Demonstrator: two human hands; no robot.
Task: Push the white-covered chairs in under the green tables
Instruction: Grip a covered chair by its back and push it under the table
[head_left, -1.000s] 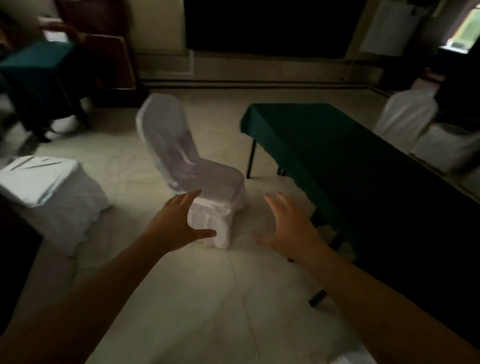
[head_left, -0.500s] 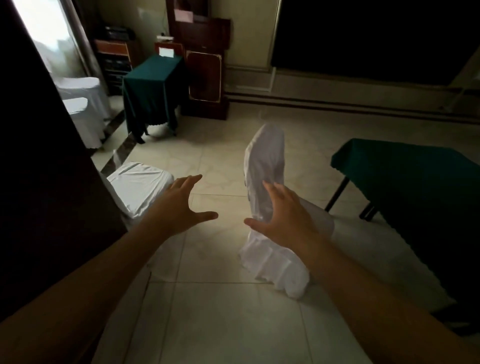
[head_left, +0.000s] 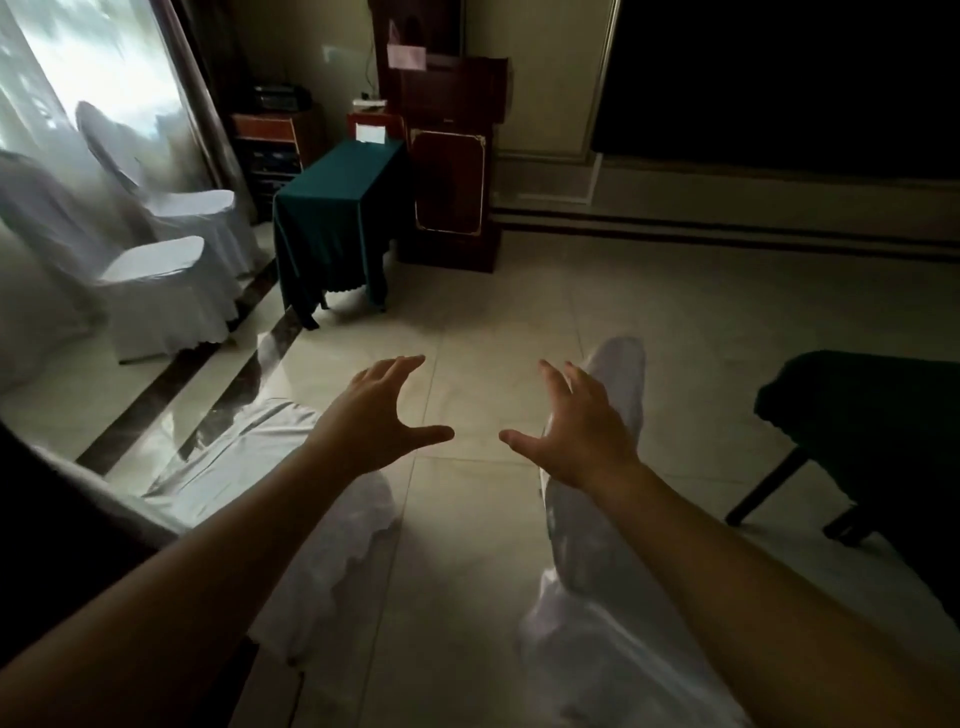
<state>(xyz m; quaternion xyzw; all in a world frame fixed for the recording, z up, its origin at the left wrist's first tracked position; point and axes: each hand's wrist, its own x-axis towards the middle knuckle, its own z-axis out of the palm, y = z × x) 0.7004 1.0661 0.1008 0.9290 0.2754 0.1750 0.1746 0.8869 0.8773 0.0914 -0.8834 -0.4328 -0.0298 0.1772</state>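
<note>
Dark green cloth-draped worktop (head_left: 878, 415) at right. White fabric-covered chair (head_left: 618, 395) just beside it, not yet under. Probably light, but the loose cover slips: grip the stiff backrest top. Your left hand (head_left: 374, 421) and right hand (head_left: 576, 436) are spread, empty.

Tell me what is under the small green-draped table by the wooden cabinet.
Under the small green-draped table, only the lower ends of dark legs and pale floor tiles show below the hem. The cloth hides everything higher up.
</note>
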